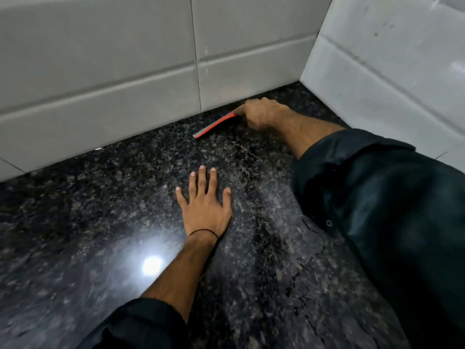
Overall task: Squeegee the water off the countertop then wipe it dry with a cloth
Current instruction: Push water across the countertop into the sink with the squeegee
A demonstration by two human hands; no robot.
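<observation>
The squeegee (216, 124) is gripped by the right hand (261, 114) at the back of the dark surface (100, 210), just beside the tiled wall (125, 79). The left hand (205, 205) is laid flat on the surface, fingers spread. Water (302, 268) is seen toward the front right, so the squeegeeing is judged unfinished, and no cloth is seen.

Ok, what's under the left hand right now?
Only the dark speckled countertop: the left hand rests flat on it, fingers spread. Whether the stone beneath the palm is wet is covered.
</observation>
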